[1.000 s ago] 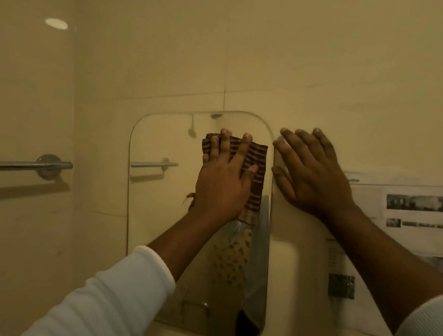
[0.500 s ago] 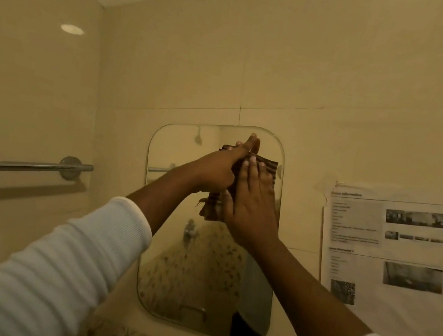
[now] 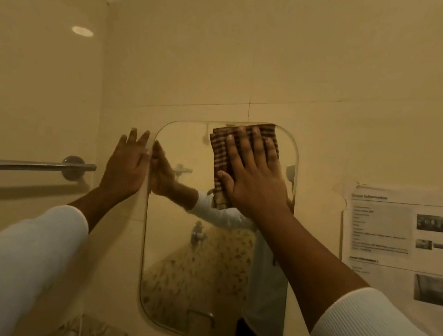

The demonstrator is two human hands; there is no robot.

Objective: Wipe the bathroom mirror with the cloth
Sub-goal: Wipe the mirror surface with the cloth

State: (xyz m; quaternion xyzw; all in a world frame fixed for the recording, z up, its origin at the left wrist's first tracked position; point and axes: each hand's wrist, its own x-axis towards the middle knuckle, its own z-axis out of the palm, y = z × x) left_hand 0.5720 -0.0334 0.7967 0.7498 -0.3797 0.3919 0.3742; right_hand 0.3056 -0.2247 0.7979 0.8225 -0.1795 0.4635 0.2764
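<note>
A rounded rectangular mirror (image 3: 174,260) hangs on the tiled wall. A brown striped cloth (image 3: 218,150) lies flat against the mirror's top right area. My right hand (image 3: 253,177) presses the cloth to the glass with fingers spread, covering most of it. My left hand (image 3: 126,163) rests flat and open on the wall tile just beside the mirror's left edge, holding nothing. Its reflection shows in the glass.
A chrome towel bar (image 3: 26,164) is fixed to the left wall. A printed paper sheet (image 3: 402,239) is taped to the wall right of the mirror. A patterned counter edge (image 3: 97,334) shows below the mirror.
The cloth passed from my left hand to my right hand. My left hand moved off to the wall left of the mirror, and my right hand came from the right wall onto the glass.
</note>
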